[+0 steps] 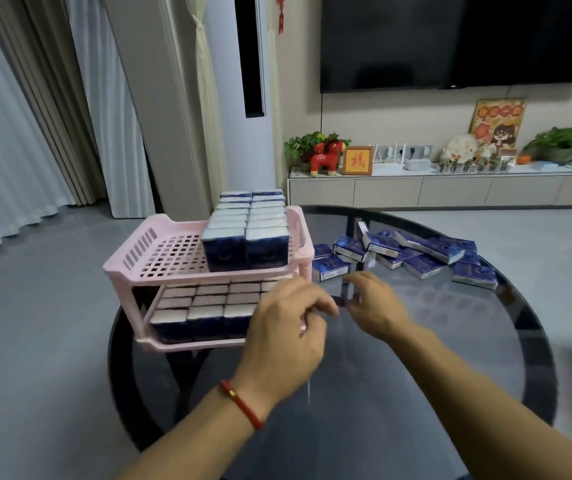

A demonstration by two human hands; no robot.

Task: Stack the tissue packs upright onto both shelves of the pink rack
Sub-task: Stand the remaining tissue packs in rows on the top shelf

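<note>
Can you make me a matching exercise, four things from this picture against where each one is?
Things:
1. Loose tissue packs
2. Red bracelet
3. Upright tissue packs
4. Television

Places:
A. On the wall
B. On the left wrist
C. Top shelf of the pink rack, right side
D. Lying on the glass table, right of the rack

Pairs: 1-D, 2-B, 3-C, 4-A

Only thing I can actually read from here is the red 福 character on the little gold framed sign point(357, 160) on the TV cabinet point(450, 188); tissue pack printing's too blurry.
</note>
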